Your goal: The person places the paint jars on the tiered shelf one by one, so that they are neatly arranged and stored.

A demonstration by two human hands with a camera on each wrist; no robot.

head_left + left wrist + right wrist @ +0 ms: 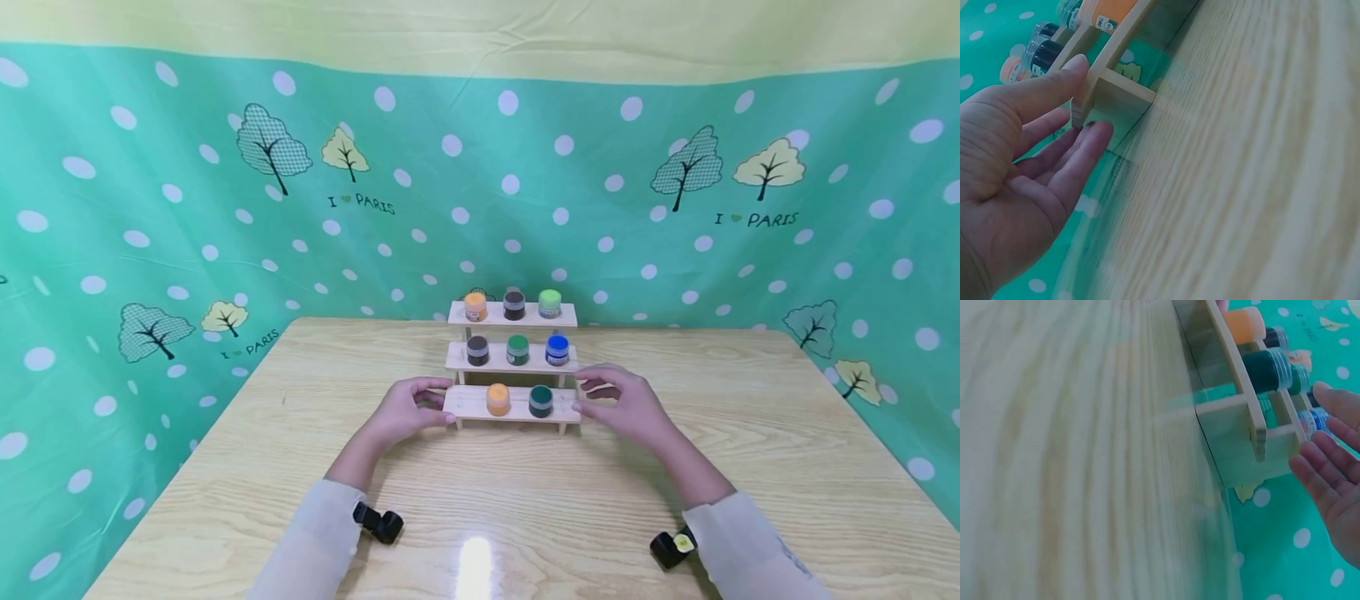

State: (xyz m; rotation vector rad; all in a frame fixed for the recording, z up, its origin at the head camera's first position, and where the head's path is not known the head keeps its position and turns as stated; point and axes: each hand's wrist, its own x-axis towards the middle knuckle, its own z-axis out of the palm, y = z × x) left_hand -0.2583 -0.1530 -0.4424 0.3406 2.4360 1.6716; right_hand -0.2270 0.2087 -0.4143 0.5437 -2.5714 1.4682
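A three-tier wooden display stand [517, 357] carries several small paint jars. Orange [498, 400] and dark green [541, 402] jars sit on the lowest tier. Dark brown, green and blue jars [557, 351] fill the middle one; orange, dark and light green jars [550, 304] stand on top. My left hand [411, 411] holds the left end of the lowest tier, thumb at its top edge and fingertips below, as the left wrist view shows. At the right end is my right hand [622, 404], fingers loosely bent; in the right wrist view a gap separates it from the lowest board.
The stand rests near the back of a light wood-grain table [300, 450]. Behind it hangs a green curtain [510, 208] with white dots and printed trees. Black wrist cameras [380, 523] are strapped over both pale sleeves [750, 542].
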